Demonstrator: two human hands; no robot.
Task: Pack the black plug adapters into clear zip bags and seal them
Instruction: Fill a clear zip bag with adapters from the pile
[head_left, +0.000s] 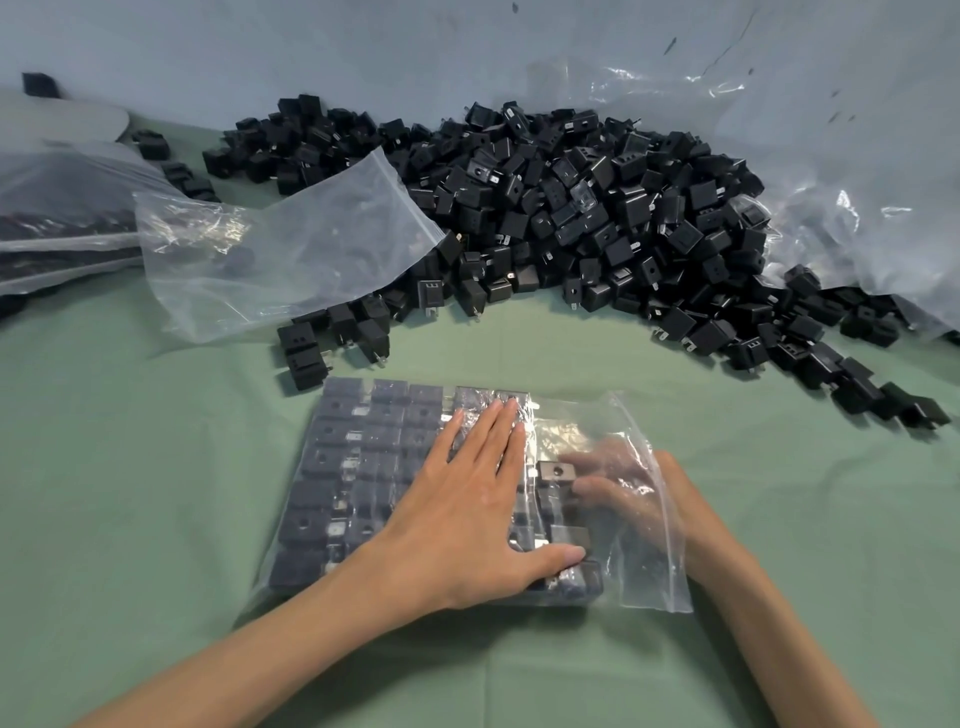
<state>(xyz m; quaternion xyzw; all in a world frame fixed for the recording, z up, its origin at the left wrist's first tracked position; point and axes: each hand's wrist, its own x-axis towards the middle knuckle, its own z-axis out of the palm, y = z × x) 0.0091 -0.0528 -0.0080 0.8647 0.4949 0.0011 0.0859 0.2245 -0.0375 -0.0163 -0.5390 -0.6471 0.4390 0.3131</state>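
A clear zip bag (641, 561) lies flat on the green cloth in front of me, its mouth to the right. Rows of black plug adapters (337, 467) fill its left part. My left hand (472, 499) presses flat on top of the bag, fingers straight. My right hand (618, 493) is inside the bag's open mouth, blurred behind the plastic, its fingers at a black adapter (557, 472). Whether it grips that adapter is unclear. A big heap of loose black adapters (597, 208) lies behind.
An empty clear zip bag (291, 244) lies open at the left of the heap. Filled bags (62, 228) are stacked at the far left. A large crumpled plastic sheet (857, 156) rises at the right. Green cloth (130, 493) covers the table.
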